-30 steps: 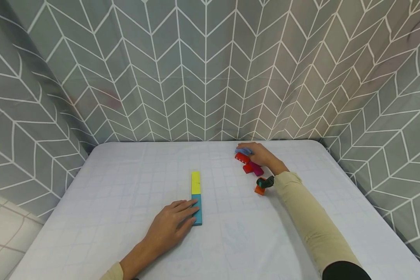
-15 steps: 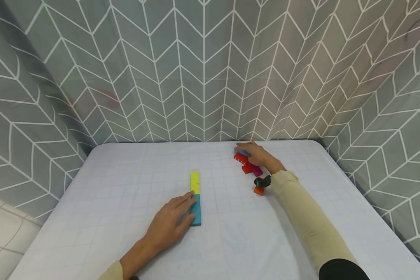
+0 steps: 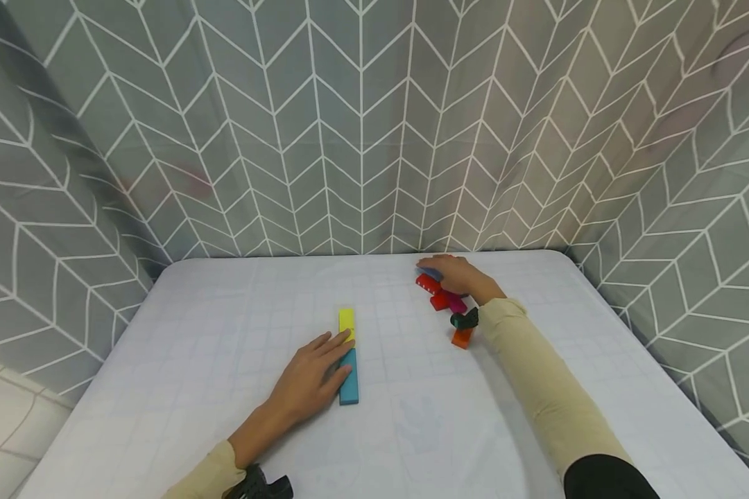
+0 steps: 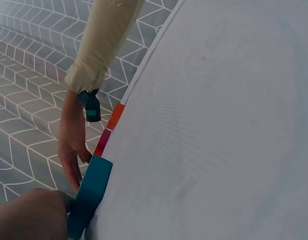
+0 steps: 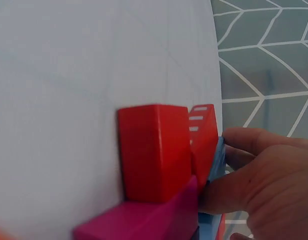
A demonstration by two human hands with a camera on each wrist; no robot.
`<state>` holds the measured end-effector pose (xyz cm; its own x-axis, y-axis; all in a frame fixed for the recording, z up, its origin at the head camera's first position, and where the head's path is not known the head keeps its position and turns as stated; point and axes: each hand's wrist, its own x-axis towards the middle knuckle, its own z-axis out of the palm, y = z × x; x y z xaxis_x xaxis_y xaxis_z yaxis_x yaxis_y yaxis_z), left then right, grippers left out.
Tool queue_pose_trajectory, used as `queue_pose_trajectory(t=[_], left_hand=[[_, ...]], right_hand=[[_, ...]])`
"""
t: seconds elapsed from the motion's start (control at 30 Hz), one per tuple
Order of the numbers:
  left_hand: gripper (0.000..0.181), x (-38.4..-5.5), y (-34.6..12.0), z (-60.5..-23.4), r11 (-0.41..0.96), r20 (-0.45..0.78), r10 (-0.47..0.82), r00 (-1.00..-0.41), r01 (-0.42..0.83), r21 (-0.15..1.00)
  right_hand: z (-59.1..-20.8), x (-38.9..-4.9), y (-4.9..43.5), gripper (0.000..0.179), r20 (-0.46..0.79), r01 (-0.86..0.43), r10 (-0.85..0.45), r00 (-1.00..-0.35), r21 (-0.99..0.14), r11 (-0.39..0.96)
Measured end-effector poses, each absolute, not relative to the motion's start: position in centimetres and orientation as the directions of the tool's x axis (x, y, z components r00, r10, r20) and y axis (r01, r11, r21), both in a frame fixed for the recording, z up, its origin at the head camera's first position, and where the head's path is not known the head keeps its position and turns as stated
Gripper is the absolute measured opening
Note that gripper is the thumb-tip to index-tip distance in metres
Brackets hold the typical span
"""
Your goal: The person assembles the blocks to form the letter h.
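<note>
My left hand (image 3: 312,378) rests at two flat bars lying end to end, a yellow block (image 3: 346,317) and a teal block (image 3: 349,391). Its extended fingertips lie on the yellow block while the thumb touches the teal one. At the far right, my right hand (image 3: 465,275) pinches a light blue block (image 5: 209,227) between thumb and fingers, covering much of it. Close beside that are a red block with white marks (image 5: 206,125), a plain red block (image 5: 154,150) and a magenta block (image 5: 159,220).
An orange block (image 3: 462,339) lies nearer me, partly behind the right wrist's dark camera (image 3: 465,319). White cloth covers the table (image 3: 225,319). A grey patterned curtain (image 3: 349,138) hangs along its far edge.
My left hand has slid forward, its fingertips passing from the teal block onto the yellow one. My right hand stays at the light blue block, now covering more of it.
</note>
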<state>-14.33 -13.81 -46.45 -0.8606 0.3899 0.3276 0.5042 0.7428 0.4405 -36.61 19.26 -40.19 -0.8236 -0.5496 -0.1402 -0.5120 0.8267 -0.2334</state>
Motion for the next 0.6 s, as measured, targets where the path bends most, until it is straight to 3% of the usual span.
queue_pose_trajectory(t=[0.6], left_hand=[[0.05, -14.5, -13.9, -46.5, 0.74, 0.302, 0.389, -0.871, 0.49, 0.46]], right_hand=[[-39.7, -36.4, 20.6, 0.054, -0.07, -0.476, -0.521, -0.851, -0.32, 0.82]])
